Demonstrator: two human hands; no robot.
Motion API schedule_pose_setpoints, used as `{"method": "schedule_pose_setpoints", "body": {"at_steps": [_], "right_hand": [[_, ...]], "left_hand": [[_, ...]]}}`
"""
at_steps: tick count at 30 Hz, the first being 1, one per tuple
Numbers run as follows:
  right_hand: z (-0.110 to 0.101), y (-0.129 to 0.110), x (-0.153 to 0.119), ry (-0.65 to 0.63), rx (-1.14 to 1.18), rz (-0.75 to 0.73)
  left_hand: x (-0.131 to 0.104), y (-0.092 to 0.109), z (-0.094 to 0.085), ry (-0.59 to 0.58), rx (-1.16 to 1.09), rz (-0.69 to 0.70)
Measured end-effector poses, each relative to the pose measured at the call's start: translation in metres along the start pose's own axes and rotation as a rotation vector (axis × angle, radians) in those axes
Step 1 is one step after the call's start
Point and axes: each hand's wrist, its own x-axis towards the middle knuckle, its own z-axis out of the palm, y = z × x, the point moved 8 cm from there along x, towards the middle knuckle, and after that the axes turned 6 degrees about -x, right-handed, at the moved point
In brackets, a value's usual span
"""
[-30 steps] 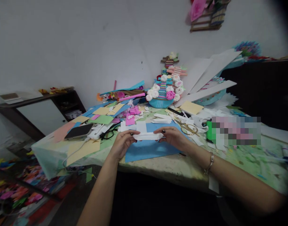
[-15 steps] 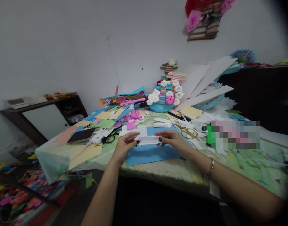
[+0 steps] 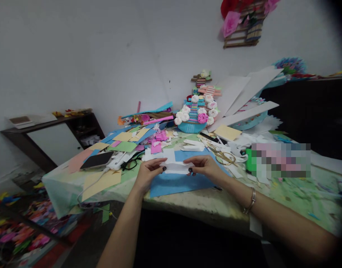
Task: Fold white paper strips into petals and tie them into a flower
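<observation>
A small strip of white paper [image 3: 176,168] is held level between my two hands, above a blue sheet [image 3: 182,184] on the table. My left hand [image 3: 149,170] pinches its left end between thumb and fingers. At the right end, my right hand [image 3: 204,166] grips it the same way. Along its length the strip looks creased or folded. Just behind it lie flat white paper pieces [image 3: 169,153] and a small stack of folded white strips [image 3: 193,145].
Gold-handled scissors [image 3: 226,158] lie right of the hands, near a green object [image 3: 250,160]. To the left are a phone [image 3: 96,160], a white power strip [image 3: 116,160] and coloured paper sheets. A blue basket-like craft with paper flowers [image 3: 191,127] stands at the back.
The white paper strip has tilted or opened slightly, so more of its inner face and lower edge shows. Both hands keep their hold in nearly the same place.
</observation>
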Motion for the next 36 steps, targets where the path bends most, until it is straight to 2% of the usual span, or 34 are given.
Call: {"method": "schedule_pose_setpoints", "body": {"at_steps": [17,22,27,36], "right_hand": [[-0.002,0.001,-0.001,0.008,-0.023,-0.001],[-0.003,0.004,0.000,-0.027,0.007,-0.041],[-0.002,0.008,0.000,-0.035,0.038,0.007],[-0.002,-0.004,-0.001,0.016,-0.035,-0.110]], "left_hand": [[-0.001,0.002,-0.002,0.017,0.037,0.016],[-0.005,0.007,0.003,-0.023,0.005,0.015],[-0.008,0.010,0.008,-0.078,-0.008,0.021],[-0.004,0.006,0.003,-0.043,0.029,0.074]]}}
